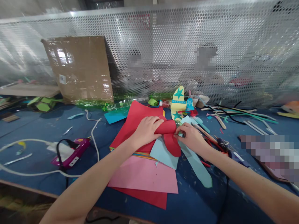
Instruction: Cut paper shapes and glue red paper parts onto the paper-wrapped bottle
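A red roll (166, 127), looking like craft foam or paper wrapped round a plastic bottle, lies across a stack of red sheets (137, 119). A bit of clear greenish plastic (178, 123) shows at its right end. My left hand (147, 129) lies over the roll's left part, fingers curled round it. My right hand (192, 138) is closed at the roll's right end, fingertips pinching its edge. A rounded red flap (172, 145) hangs below the roll over a light blue sheet (165, 154). Under the stack lies a pink sheet (147, 174).
A purple power strip (74, 154) with white cables lies left. Cardboard (79, 68) leans on the perforated metal screen (173, 37). A yellow starred cutout (178, 104) stands behind the hands. Pliers-like tools (230, 149), foam strips (197, 165) and a tablet-like device (268, 158) lie right.
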{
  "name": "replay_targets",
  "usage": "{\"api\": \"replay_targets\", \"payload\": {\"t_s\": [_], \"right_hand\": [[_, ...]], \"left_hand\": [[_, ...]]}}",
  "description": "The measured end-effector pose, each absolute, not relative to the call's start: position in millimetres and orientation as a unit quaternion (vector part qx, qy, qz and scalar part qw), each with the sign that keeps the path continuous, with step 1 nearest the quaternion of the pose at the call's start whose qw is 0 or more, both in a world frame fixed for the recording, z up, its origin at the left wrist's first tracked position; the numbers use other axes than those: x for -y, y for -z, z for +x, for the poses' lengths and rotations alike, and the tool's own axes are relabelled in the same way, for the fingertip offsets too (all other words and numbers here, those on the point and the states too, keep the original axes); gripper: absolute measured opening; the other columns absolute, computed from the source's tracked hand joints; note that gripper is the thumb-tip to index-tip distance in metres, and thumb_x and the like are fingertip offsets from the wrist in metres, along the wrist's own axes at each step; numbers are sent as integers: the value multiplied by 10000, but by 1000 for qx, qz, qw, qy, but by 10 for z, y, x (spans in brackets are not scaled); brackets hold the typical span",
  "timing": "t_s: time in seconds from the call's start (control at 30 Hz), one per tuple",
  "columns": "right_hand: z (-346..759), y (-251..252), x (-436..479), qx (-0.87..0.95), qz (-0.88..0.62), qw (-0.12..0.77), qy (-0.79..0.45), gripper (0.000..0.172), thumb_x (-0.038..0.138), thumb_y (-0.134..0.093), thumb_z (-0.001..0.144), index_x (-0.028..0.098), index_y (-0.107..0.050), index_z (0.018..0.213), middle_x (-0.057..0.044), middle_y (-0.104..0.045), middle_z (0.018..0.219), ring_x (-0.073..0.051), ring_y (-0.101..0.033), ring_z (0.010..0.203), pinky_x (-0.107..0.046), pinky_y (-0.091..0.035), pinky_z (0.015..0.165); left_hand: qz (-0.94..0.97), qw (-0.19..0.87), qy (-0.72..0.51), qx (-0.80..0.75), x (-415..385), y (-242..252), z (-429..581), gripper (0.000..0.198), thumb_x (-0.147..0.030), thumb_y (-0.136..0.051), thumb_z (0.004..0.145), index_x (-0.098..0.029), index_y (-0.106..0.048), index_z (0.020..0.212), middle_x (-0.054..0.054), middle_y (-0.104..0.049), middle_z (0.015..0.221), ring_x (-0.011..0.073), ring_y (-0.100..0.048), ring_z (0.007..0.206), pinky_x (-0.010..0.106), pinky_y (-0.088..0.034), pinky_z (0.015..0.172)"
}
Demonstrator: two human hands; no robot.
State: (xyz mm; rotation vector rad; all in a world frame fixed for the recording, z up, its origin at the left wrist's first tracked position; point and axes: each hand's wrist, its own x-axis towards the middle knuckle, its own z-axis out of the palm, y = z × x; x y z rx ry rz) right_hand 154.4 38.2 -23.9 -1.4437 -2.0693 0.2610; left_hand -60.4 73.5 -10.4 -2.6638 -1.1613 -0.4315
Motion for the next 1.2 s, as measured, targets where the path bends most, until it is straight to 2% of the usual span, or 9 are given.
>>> {"api": "replay_targets", "payload": {"t_s": [0.17, 0.27, 0.4, 0.53, 0.7, 0.83, 0.93, 1.07, 1.2], "right_hand": [[1581, 152, -226, 785, -530, 288, -141, 62, 178, -613, 766, 196, -590, 711, -28, -578, 797, -178, -559, 692, -292, -435, 651], [1628, 124, -131, 789, -519, 278, -173, 79, 199, -610, 782, 205, -571, 713, -16, -625, 779, -168, -581, 681, -275, -443, 639], [1700, 117, -36, 790, -508, 274, -208, 67, 231, -583, 815, 220, -582, 750, 3, -657, 770, -161, -611, 698, -257, -461, 638], [1749, 112, 15, 786, -505, 273, -231, 65, 238, -575, 809, 231, -582, 744, 7, -655, 746, -161, -608, 676, -256, -475, 621], [1775, 119, 20, 777, -511, 275, -243, 77, 259, -571, 804, 233, -585, 733, -2, -667, 727, -174, -625, 673, -275, -479, 615], [1782, 147, 11, 767, -511, 271, -278, 68, 269, -575, 803, 229, -578, 748, 6, -669, 728, -166, -632, 665, -267, -470, 600], [1772, 174, 12, 745, -500, 280, -341, 73, 274, -585, 785, 226, -548, 745, 18, -648, 693, -153, -630, 632, -253, -474, 575], [1751, 203, 34, 734, -503, 266, -371, 77, 263, -586, 781, 230, -522, 754, 27, -656, 633, -161, -661, 617, -245, -485, 547], [1726, 212, 65, 743, -511, 239, -360, 57, 211, -589, 782, 233, -537, 782, 10, -707, 669, -174, -685, 637, -253, -497, 559]], "left_hand": [[-908, 111, 148, 375, -663, 72, -577, 554, -411, -711, 766, -152, -537, 1224, 137, -595, 1243, 309, -551, 1127, 444, -407, 964], [-900, 80, 187, 386, -638, 55, -553, 534, -476, -662, 790, -142, -542, 1189, 126, -635, 1182, 301, -578, 1094, 441, -425, 953], [-886, 19, 227, 403, -649, 8, -558, 310, -348, -577, 873, -174, -559, 1128, 82, -662, 1139, 244, -608, 1056, 388, -462, 922], [-885, 2, 219, 410, -669, -56, -588, 211, -321, -628, 834, -184, -589, 989, 61, -664, 1075, 219, -608, 1022, 344, -477, 903], [-881, -9, 164, 444, -668, -108, -629, 372, -452, -653, 783, -198, -557, 1037, 73, -635, 1127, 262, -584, 1064, 397, -452, 922], [-877, -68, 107, 464, -641, -152, -655, 579, -564, -687, 697, -240, -499, 1139, 56, -652, 1132, 275, -630, 988, 339, -489, 749], [-872, -71, 61, 480, -605, -179, -656, 706, -586, -715, 642, -261, -461, 1215, 56, -683, 1077, 297, -653, 932, 318, -474, 663], [-883, -29, 66, 464, -595, -155, -640, 791, -553, -740, 631, -242, -435, 1291, 90, -653, 1179, 314, -622, 1014, 352, -482, 747], [-903, 57, 101, 414, -647, -69, -622, 752, -475, -731, 692, -195, -437, 1325, 119, -631, 1179, 308, -583, 1058, 407, -448, 875]]}}
